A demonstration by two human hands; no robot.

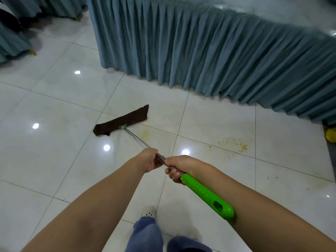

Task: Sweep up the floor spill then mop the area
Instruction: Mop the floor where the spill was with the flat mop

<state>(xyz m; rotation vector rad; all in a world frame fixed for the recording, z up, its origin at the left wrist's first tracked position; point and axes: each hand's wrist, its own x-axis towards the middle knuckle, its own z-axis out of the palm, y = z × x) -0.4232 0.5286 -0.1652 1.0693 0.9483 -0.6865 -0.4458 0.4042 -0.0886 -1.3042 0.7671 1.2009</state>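
Two hands: the left hand and the right hand both grasp the mop shaft, fingers curled round the metal. The left sits farther down it, and the right is just above the green handle.
One mop: its brown cloth head lies flat on the tiled floor, ahead and to the person's left, with the shaft slanting back up to the hands.
One main spill: a scatter of yellow crumbs lies on the tiles to the right, well apart from the mop head. A few stray specks sit farther right and nearer the person.
One faint smear: a yellowish stain sits just beside the mop head, on its right.
Sweeping: it looks unfinished, since the crumbs lie loose on the floor. No broom or dustpan is in view.
Mopping: it appears to be under way near the smear, and the crumb patch does not look mopped.
Left to do: probably clearing the crumbs, then wiping that patch.
Skirted tables: one long blue-grey table skirt runs behind the spill, and at least two more draped pieces show at the upper left.
One yellow object: it sits at the right edge, too cropped to identify.
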